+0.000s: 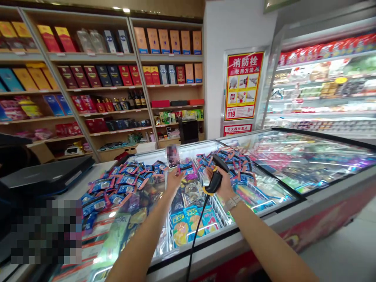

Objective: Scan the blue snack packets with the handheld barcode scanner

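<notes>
My right hand is wrapped round a black and yellow barcode scanner, whose cable hangs down towards me. To its left, my left hand pinches the end of a small blue and pink packet with a white barcode label. Similar packets lie in a heap on the freezer's glass to the left. A second heap of packets spreads on the glass behind and to the right of the scanner. Part of that heap is hidden by my right hand.
Below my hands is a chest freezer with packaged goods in wire baskets. A black laptop-like device sits on the left counter. Shelves of boxed bottles line the back wall, and a lit display fridge stands at right.
</notes>
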The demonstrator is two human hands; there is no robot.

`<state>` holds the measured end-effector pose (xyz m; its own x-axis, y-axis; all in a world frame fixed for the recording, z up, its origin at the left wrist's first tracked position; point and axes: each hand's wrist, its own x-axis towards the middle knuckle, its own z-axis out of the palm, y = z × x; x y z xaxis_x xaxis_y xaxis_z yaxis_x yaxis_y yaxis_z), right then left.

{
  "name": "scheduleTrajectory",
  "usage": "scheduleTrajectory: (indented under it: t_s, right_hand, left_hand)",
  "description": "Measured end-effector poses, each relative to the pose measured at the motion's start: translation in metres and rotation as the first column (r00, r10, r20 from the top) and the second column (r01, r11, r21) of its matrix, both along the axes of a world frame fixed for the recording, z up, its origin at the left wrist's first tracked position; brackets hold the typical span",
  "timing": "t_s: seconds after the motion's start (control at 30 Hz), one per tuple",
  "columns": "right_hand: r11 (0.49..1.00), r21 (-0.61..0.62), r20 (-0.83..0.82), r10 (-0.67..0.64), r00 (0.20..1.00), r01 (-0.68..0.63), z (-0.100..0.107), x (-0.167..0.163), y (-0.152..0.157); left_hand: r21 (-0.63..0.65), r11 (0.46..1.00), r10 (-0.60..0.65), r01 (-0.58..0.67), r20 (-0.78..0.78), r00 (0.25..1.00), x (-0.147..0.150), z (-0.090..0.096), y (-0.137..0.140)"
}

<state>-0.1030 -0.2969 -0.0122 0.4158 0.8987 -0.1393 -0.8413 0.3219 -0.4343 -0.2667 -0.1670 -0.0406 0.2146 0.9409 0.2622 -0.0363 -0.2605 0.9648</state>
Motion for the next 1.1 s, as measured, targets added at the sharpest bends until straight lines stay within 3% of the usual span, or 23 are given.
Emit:
scheduleTrajectory:
  t_s: [0.1, 0.2, 0.27, 0.37, 0.47, 0.63, 0.77, 0.97, 1.1]
  right_hand:
    - [0.990, 0.058, -0.052, -0.124, 0.991, 0.127, 0.005, 0.047, -0.012]
    - [0.974, 0.132, -0.088, -0.176, 0.981, 0.186, 0.010, 0.087, -0.016]
    - [0.963, 0.164, -0.112, -0.199, 0.974, 0.215, 0.010, 0.107, -0.015]
    - [0.960, 0.170, -0.137, -0.201, 0.970, 0.223, 0.003, 0.128, -0.007]
    - [0.970, 0.158, -0.139, -0.164, 0.977, 0.186, -0.009, 0.138, 0.005]
    - [0.978, 0.010, -0.168, -0.202, 0.965, 0.207, -0.026, 0.142, 0.021]
    - [0.973, -0.026, -0.154, -0.230, 0.961, 0.229, -0.032, 0.144, 0.026]
    - [0.975, -0.014, -0.164, -0.223, 0.961, 0.224, -0.030, 0.145, 0.023]
    - [0.967, 0.094, -0.152, -0.222, 0.963, 0.238, -0.020, 0.138, 0.008]
  left_hand:
    - [-0.065, 0.975, -0.204, 0.213, 0.116, 0.972, 0.075, 0.019, -0.008]
    - [-0.096, 0.956, -0.266, 0.277, 0.113, 0.957, 0.142, 0.035, -0.013]
    - [-0.087, 0.958, -0.269, 0.271, 0.043, 0.962, 0.173, 0.041, -0.011]
    - [0.036, 0.985, -0.153, 0.167, -0.251, 0.956, 0.199, 0.045, -0.002]
    - [0.224, 0.971, 0.049, 0.086, -0.537, 0.842, 0.208, 0.045, 0.007]
    - [0.336, 0.936, 0.154, 0.101, -0.653, 0.741, 0.213, 0.038, 0.014]
    - [0.402, 0.904, 0.145, 0.148, -0.612, 0.777, 0.215, 0.032, 0.019]
    - [0.394, 0.906, 0.069, 0.154, -0.498, 0.865, 0.213, 0.030, 0.027]
    - [0.354, 0.927, 0.005, 0.127, -0.348, 0.937, 0.190, 0.036, 0.027]
